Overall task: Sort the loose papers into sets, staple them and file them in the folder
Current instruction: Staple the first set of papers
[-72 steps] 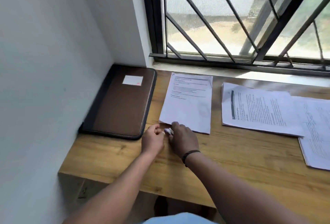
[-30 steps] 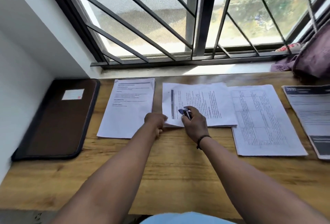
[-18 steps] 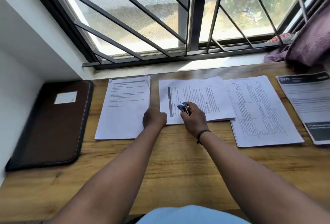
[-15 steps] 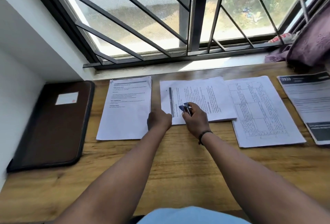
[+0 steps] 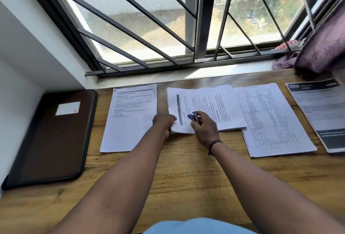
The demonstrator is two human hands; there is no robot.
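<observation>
Papers, middle set [image 5: 207, 106], lie on desk [image 5: 186, 174] between two other sets | my left hand [image 5: 164, 122] pinches their near-left corner | my right hand [image 5: 204, 127] grips stapler [image 5: 194, 117] over them | folder [image 5: 54, 136] closed far left

Brown folder [image 5: 54, 134] with white label; white papers [image 5: 209, 106], black print; purple patterned curtain [image 5: 321, 54]; stapler [image 5: 194, 117] seemingly blue.
</observation>
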